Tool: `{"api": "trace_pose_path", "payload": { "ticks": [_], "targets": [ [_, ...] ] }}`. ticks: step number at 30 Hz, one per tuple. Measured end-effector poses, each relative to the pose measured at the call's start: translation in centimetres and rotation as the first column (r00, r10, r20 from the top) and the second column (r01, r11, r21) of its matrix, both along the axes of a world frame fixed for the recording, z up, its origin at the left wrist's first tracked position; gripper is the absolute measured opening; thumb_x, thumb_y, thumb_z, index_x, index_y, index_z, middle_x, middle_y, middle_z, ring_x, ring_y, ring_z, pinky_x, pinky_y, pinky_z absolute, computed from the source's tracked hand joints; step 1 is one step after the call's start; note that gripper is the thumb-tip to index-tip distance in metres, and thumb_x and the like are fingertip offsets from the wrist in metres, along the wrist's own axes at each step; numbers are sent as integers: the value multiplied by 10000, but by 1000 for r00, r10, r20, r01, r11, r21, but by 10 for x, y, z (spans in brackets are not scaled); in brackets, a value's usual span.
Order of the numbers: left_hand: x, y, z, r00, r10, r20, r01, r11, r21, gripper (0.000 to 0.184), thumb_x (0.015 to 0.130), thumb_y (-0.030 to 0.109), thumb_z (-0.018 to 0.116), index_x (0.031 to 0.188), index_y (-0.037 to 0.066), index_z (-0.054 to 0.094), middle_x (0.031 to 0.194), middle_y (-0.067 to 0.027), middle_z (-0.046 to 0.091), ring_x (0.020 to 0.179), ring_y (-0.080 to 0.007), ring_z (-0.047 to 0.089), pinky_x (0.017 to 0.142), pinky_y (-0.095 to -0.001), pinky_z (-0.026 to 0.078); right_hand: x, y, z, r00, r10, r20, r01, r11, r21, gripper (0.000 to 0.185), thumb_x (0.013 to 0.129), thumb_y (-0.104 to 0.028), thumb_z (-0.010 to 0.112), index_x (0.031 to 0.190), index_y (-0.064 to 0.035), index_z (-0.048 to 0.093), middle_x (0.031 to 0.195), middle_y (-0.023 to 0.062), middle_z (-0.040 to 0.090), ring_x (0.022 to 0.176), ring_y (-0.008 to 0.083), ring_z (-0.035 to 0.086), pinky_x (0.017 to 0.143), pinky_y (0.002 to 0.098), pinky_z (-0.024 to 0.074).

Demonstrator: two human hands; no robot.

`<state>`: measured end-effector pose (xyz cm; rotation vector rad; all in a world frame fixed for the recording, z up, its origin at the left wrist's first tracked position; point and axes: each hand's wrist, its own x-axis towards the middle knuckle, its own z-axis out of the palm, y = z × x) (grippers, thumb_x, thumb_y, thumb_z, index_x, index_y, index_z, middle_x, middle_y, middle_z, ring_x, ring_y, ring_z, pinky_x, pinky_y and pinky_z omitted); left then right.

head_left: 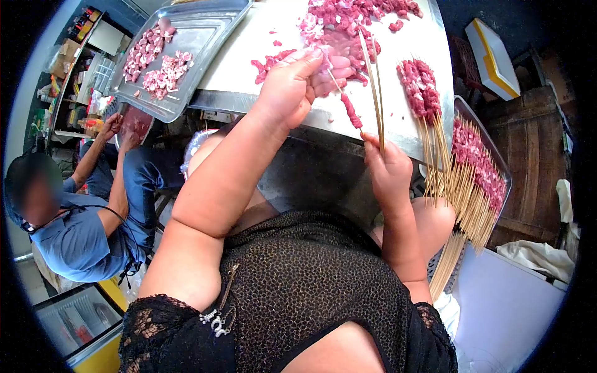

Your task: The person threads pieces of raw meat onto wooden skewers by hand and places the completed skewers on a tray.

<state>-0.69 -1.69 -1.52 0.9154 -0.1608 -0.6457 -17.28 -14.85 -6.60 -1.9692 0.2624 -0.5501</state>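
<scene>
Both hands work above the near edge of the surface: the left hand (pixel 295 84) is half curled beside the skewer's pointed end, and whether its fingers grip any meat I cannot tell; the right hand (pixel 390 165) grasps the skewer's lower end along with several bare skewers (pixel 377 93).

The white surface (pixel 233 62) is the broadest thing. Off its left edge sits a co-worker in a blue shirt (pixel 78 242), forearms raised. A metal tray (pixel 199 34) lies along the left edge, carrying two groups of small meat pieces (pixel 166 74). Just beyond the right edge, a second tray (pixel 509 180) carries rows of finished skewers (pixel 476 155), meat toward the far end, sticks toward the person. A heap of red meat (pixel 339 28) spreads from the middle of the surface toward the far edge. Near the right edge lies a smaller bundle of loaded skewers (pixel 420 90), its sticks jutting past the near right corner. Slimmest is the skewer being held (pixel 349 109), tilted between the hands over the near edge, red meat packed along part of it.
</scene>
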Motion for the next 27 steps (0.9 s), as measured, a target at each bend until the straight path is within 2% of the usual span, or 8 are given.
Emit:
{"api": "trace_pose_path", "payload": {
  "ticks": [8,11,13,15,18,22,24,27],
  "targets": [
    [-22,-11,-4,986,-156,51,150,983,107,229,934,152,461,1070,-11,545,1048,-166,623,942,-239,621,836,-334,499,1,1,4,991,93,-97,-21,821,570,194,881,-63,555,1041,12,636,681,-47,520,589,29,445,526,170,357],
    [-11,-1,3,931,-294,214,206,911,357,322,901,221,545,1139,4,554,1033,-122,632,914,-183,623,827,-298,492,0,-7,-1,999,47,-22,-26,819,573,205,887,-69,552,1059,9,629,675,-46,508,578,23,424,516,160,332],
    [17,14,3,907,-265,327,74,865,497,325,876,193,589,1150,20,576,938,-58,653,799,-127,622,772,-273,498,-1,-11,0,999,31,-9,-21,834,552,209,887,-66,553,1067,14,623,679,-45,506,577,24,424,516,160,333],
    [40,32,9,804,-179,567,-253,759,600,280,874,184,591,1107,29,611,879,-39,661,739,-83,597,691,-236,488,-1,-14,2,997,14,70,-51,831,554,213,888,-63,554,1074,20,618,679,-40,507,567,26,419,507,160,323],
    [56,47,13,781,-206,590,-373,604,704,199,861,165,606,996,24,644,745,-21,651,591,-61,556,502,-196,420,-2,-15,3,999,18,42,-39,811,584,214,888,-55,551,1077,24,614,682,-31,509,575,29,419,503,159,308],
    [59,49,9,695,-314,647,-470,482,739,206,848,227,623,915,36,665,663,-21,629,539,-51,535,467,-220,411,-1,-14,-3,998,27,61,-57,813,579,215,888,-58,553,1078,20,615,686,-32,511,576,27,417,502,157,305],
    [52,44,19,678,-507,532,-527,170,833,225,774,277,626,799,64,691,717,-113,648,669,-246,625,653,-348,489,0,-13,-3,998,27,62,-58,820,569,215,887,-58,554,1078,18,617,688,-33,513,575,26,417,503,156,307],
    [51,38,2,524,-699,487,-671,14,741,255,760,314,622,776,69,693,761,-137,647,743,-308,622,702,-397,486,-1,-13,-5,998,39,55,-63,822,566,213,886,-60,556,1075,14,619,689,-36,515,577,25,420,509,155,312]
  ]
}}
